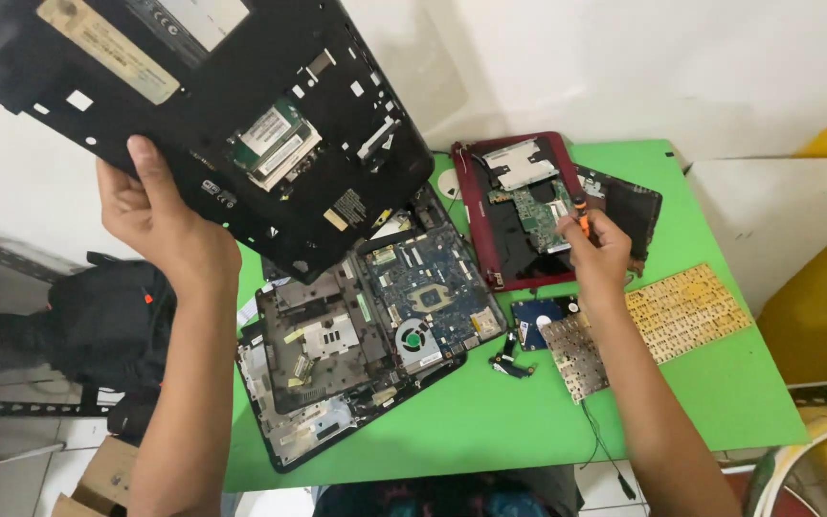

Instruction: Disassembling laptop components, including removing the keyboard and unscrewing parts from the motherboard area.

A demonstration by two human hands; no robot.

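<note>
Black laptop cover point(212, 105) gripped by left hand point(160, 225); right hand point(593, 251) clenches a screwdriver point(581, 213) (orange-handled) over red laptop point(519, 206).

Opened laptop point(366, 335) on table point(490, 421), left; netbook point(528, 206) behind at right; keyboard point(686, 311) right of drive point(536, 319); cover point(193, 105) above laptop.

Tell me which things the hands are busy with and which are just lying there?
In use:
- black laptop cover, held up by the left hand
- orange screwdriver, held in the right hand
- red laptop, under the screwdriver

Lying about:
- opened laptop
- two keyboard sheets
- hard drive
- black bag
- green table
</note>
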